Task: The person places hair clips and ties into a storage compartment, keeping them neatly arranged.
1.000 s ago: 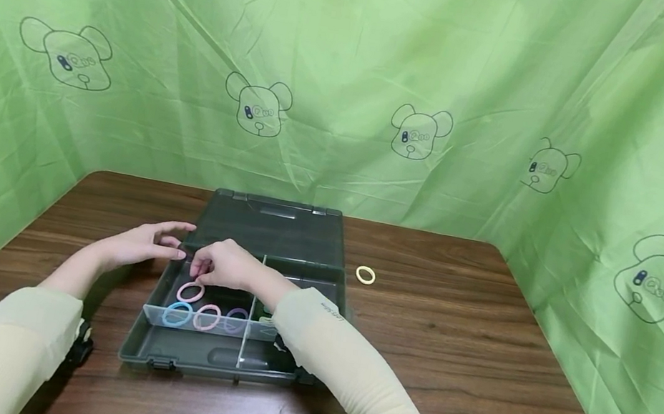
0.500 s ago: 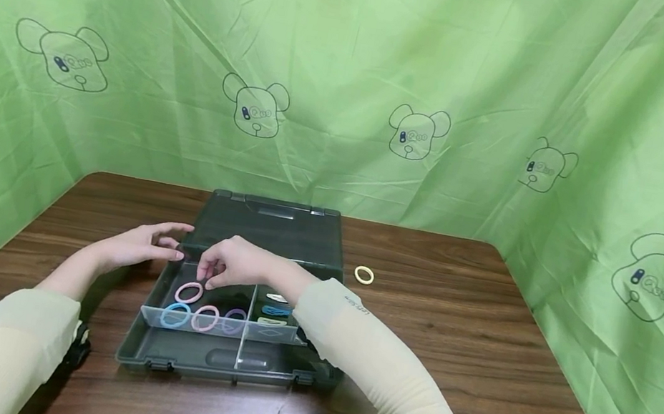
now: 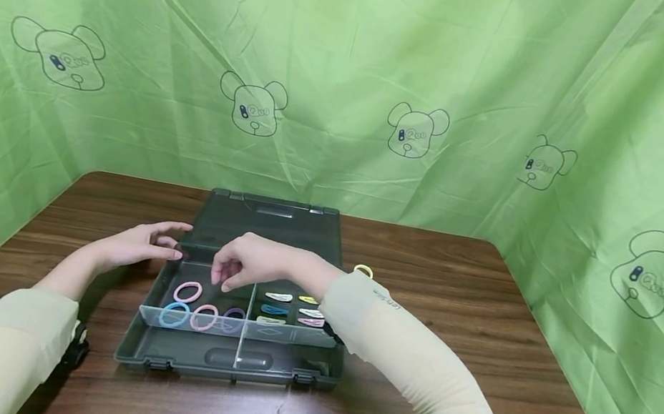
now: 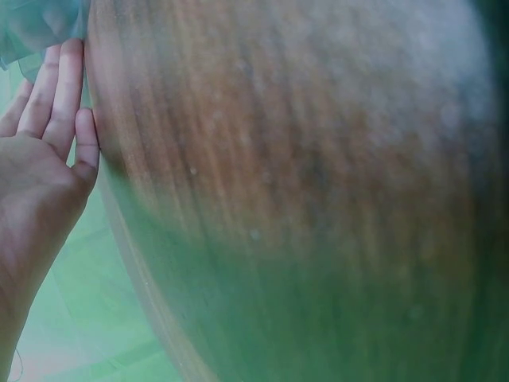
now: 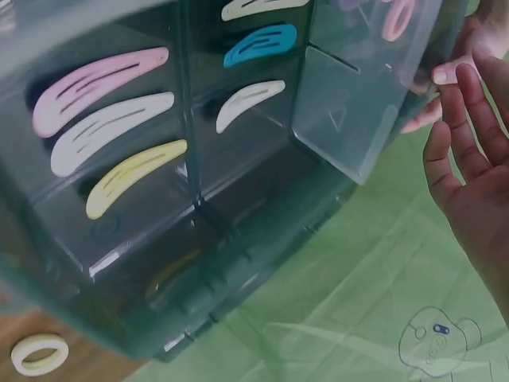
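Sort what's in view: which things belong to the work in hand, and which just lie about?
In hand: organizer box, hair ties in its left compartment, hair clips in the right ones, cream hair tie on the table, left hand, right hand.

Lying about: green bear-print cloth, wooden table.
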{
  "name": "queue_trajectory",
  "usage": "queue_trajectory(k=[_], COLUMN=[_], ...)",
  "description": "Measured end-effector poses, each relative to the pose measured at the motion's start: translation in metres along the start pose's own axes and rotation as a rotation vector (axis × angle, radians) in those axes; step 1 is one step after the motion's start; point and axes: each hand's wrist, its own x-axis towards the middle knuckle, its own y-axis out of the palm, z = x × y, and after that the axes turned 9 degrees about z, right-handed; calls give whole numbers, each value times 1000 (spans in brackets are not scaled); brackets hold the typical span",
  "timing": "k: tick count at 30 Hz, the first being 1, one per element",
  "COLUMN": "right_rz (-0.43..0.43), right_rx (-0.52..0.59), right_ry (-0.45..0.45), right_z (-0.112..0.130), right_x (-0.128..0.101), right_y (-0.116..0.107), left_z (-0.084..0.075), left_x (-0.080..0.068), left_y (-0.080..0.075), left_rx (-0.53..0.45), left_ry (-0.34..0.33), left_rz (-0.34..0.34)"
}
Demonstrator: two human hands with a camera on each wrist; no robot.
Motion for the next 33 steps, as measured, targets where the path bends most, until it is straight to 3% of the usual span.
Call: queue_trajectory(k=[13,33], right_rz=[-49,-230], right_rx=[-36,-13], right_ry=[-38,48], right_z=[0,-25], right_x=[-49,-136], right_y=[-26,-46], left_z=[-2,2], left_x=[-2,0], left_y=[2,1], left_rx=[7,12], left_ry=[5,23], left_rz=[-1,-12])
